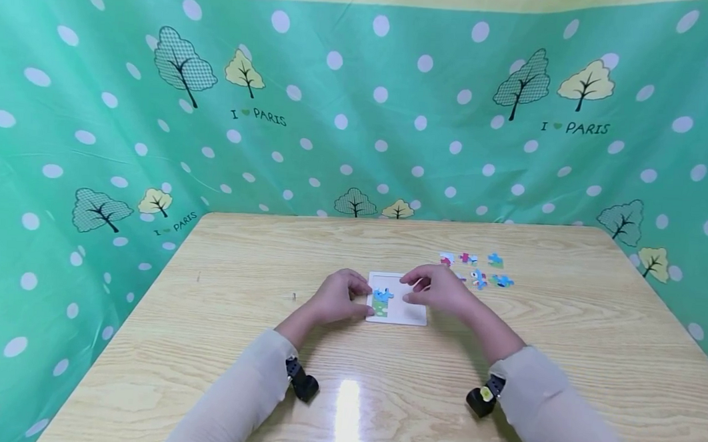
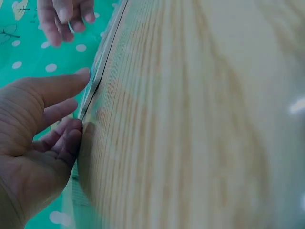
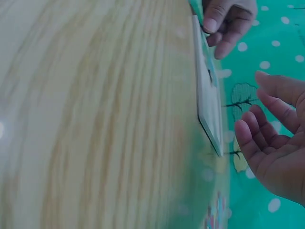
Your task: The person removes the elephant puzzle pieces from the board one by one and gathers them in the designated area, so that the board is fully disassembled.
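Observation:
A white puzzle tray [image 1: 408, 316] lies on the table, with joined blue and green jigsaw pieces [image 1: 381, 305] along its left side. My left hand [image 1: 339, 296] holds the tray's left edge, thumb near the lower corner and fingers farther up. Over the tray's right part hovers my right hand [image 1: 437, 289], its fingers loosely bent. In the right wrist view, nothing shows between the fingers of the right hand [image 3: 276, 136], which is apart from the tray [image 3: 208, 93]. The left wrist view shows the left hand [image 2: 40, 126] side-on; its tray is hard to make out.
Several loose jigsaw pieces [image 1: 496, 260] lie beyond the right hand, some partly hidden by it. A tiny object [image 1: 294, 296] sits left of the left hand. The wooden table [image 1: 256, 256] ends at a green dotted cloth [image 1: 310, 145] behind.

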`<action>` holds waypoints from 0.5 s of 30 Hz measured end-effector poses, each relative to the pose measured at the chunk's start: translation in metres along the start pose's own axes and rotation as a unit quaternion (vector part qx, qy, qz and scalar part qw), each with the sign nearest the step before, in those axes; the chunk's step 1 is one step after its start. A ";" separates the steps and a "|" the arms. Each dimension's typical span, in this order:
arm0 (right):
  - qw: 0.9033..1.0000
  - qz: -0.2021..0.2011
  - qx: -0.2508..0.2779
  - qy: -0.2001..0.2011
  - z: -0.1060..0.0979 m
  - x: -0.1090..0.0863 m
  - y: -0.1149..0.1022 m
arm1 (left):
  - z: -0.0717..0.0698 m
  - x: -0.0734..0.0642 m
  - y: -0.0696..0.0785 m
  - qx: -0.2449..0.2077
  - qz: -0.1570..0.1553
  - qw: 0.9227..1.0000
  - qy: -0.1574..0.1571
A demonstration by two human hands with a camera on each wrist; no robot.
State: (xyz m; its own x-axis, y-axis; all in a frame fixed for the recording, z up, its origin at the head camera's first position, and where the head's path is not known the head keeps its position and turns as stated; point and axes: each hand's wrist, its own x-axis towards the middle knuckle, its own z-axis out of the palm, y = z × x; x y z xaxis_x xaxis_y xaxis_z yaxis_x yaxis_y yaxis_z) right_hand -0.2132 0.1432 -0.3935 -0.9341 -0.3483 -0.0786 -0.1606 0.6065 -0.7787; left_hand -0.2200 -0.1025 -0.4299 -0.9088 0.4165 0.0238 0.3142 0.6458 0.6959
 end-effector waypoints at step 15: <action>0.997 -0.008 -0.063 -0.039 0.031 0.023 -0.001 | 0.003 0.003 0.012 -0.029 -0.049 0.998 -0.008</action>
State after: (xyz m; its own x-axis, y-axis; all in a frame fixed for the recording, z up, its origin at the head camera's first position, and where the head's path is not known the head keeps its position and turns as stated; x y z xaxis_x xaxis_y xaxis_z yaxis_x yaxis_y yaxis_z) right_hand -0.2246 0.1127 -0.4143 -0.9040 -0.4108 -0.1182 -0.2192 0.6829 -0.6968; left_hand -0.2184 -0.0917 -0.4240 -0.9298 0.3637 -0.0564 0.2080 0.6458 0.7346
